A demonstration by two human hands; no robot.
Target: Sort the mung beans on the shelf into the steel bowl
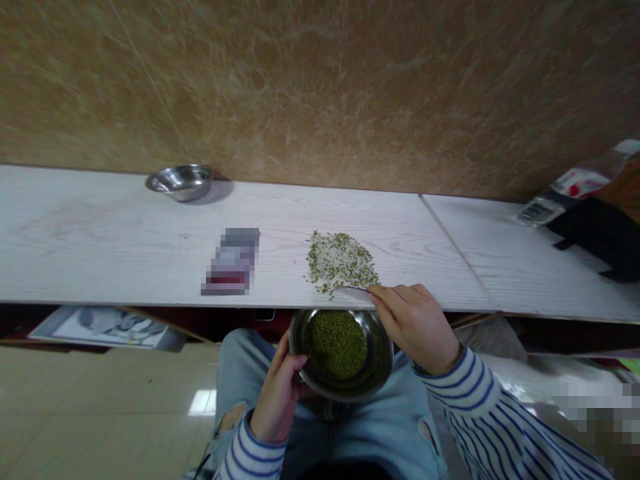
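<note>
Your left hand point(280, 393) pinches the near left side of a shiny steel bowl point(376, 360), thumb over the rim and fingers beneath; the bowl sits over your lap, just below the front edge of the white wood-grain tabletop point(100, 253); inside lie green beans point(339, 343), small, rounded and deep olive, covering the bottom in a dense layer, with bare, mirror-like metal showing at the right.

Your right hand point(415, 323) pinches a thin metal utensil point(353, 292), fingers closed around its near end; it is seen too nearly edge-on to tell whether it is a spoon or a blade; its free end reaches the near edge of a loose mixture point(343, 261) spread on the tabletop, white grains speckled with green beans, thick in the middle and straggling into single pieces at the border; a smaller steel bowl point(183, 183) stands farther back, near the wall.
</note>
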